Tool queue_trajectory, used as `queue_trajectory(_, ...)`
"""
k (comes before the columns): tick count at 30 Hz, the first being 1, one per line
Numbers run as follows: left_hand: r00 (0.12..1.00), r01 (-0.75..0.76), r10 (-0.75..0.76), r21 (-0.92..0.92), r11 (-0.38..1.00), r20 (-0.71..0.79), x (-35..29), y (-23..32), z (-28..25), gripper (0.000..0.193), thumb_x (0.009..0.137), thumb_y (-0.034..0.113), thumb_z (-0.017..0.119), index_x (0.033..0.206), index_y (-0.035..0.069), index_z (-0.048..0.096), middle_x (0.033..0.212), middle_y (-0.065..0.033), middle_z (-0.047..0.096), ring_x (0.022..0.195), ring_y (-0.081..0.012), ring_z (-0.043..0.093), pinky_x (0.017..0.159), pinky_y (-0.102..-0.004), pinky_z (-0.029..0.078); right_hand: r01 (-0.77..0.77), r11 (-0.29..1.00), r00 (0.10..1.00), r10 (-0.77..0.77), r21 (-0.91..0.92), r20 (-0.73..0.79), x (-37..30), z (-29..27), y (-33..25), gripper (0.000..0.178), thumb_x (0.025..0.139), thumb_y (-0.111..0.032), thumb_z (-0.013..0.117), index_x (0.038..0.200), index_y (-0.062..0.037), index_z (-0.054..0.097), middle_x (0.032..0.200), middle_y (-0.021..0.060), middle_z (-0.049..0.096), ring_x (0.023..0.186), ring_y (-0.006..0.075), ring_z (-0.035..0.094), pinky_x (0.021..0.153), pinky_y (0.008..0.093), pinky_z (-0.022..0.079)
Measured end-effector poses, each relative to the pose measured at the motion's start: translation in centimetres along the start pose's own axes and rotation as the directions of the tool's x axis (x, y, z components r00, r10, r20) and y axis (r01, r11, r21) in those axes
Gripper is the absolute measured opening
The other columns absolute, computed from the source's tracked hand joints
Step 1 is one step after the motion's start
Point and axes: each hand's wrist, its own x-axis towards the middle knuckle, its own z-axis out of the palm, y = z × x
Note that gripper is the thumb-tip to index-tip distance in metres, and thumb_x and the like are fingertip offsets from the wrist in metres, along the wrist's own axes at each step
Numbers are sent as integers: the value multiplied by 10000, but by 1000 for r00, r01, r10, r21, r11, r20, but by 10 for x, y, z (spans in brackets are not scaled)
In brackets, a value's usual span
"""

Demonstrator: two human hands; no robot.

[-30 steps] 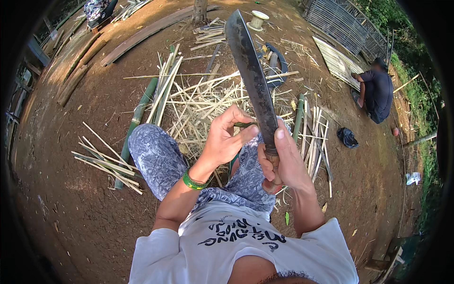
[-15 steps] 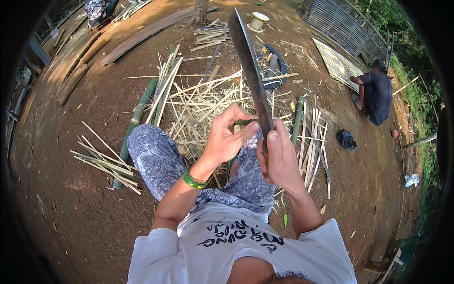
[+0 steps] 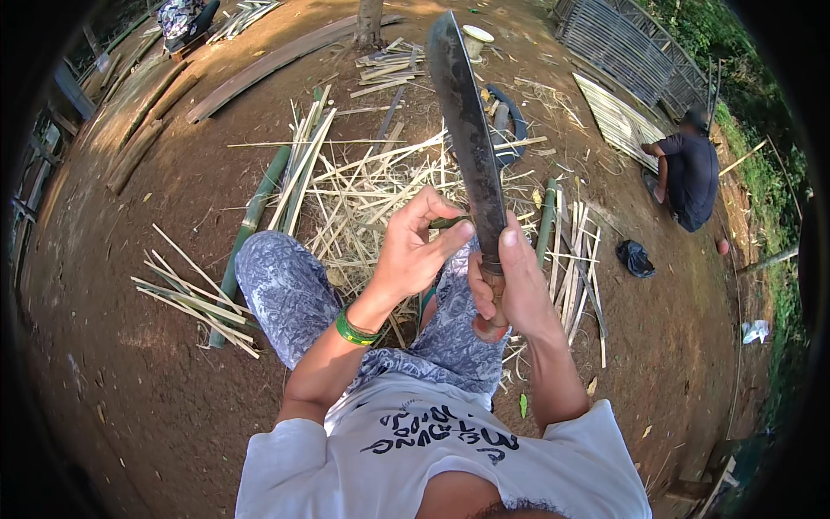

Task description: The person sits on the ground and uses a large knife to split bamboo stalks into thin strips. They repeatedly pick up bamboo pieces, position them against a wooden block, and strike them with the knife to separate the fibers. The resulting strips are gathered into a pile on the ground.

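My right hand (image 3: 524, 290) is closed around the wooden handle of a machete (image 3: 469, 130), its thumb lying near the base of the blade. The broad dark blade points up and away, tilted slightly left. My left hand (image 3: 413, 244) pinches a short-looking green bamboo piece (image 3: 446, 222) between thumb and fingers, just left of the blade. How far that piece runs behind the machete is hidden, and I cannot tell whether the blade touches it. Both hands are above my lap. Pale split bamboo strips (image 3: 363, 195) lie heaped with shavings beyond my knees.
Green bamboo poles (image 3: 251, 227) lie left and right (image 3: 546, 216), with more strips (image 3: 194, 298) beside them. A black bag (image 3: 635, 258) is at right, near a crouching person (image 3: 687, 173) by a slatted bamboo panel (image 3: 609, 112). A tree trunk (image 3: 368, 24) and white spool (image 3: 475, 41) stand ahead.
The machete has turned in my right hand, so the flat of its blade shows more broadly and its handle comes into view. My left hand keeps its pinch on the green piece, almost unmoved.
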Motion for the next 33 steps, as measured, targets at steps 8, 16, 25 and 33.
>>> queue_trajectory(8, 1000, 16, -16, 6, 1000, 3, -1, 2, -1, 139, 899, 52, 721, 934, 18, 591, 891, -19, 601, 861, -59, 546, 784, -245, 437, -35, 996, 998, 31, 87, 52, 3, -2, -10, 396, 1085, -409, 248, 1150, -60, 424, 523, 3, 425, 417, 82, 409, 398, 240, 336)
queue_trajectory(16, 1000, 9, -9, 35, 999, 2, 2, -3, -4, 151, 909, 76, 719, 941, 25, 580, 917, -19, 620, 893, -55, 558, 810, -235, 442, -7, 998, 1000, 5, 60, 27, 5, -2, -8, 394, 1086, -407, 268, 1187, -65, 437, 559, 5, 449, 422, 76, 423, 411, 234, 345)
queue_trajectory(25, 999, 31, -31, 20, 999, -12, 5, 1, -3, 142, 913, 54, 706, 937, 26, 569, 897, -14, 609, 855, -48, 562, 764, -230, 444, -16, 992, 999, 10, 125, 51, 8, -2, -6, 406, 1083, -425, 260, 1171, -65, 427, 572, 6, 452, 397, 82, 405, 390, 221, 351)
queue_trajectory(33, 1000, 21, -20, 12, 1000, -22, 6, 7, -3, 139, 912, 27, 694, 931, 23, 556, 879, -13, 593, 843, -45, 561, 747, -210, 438, -25, 996, 995, 17, 80, 99, 14, -7, -12, 374, 1087, -388, 271, 1133, -51, 426, 553, -5, 444, 400, 79, 404, 377, 235, 330)
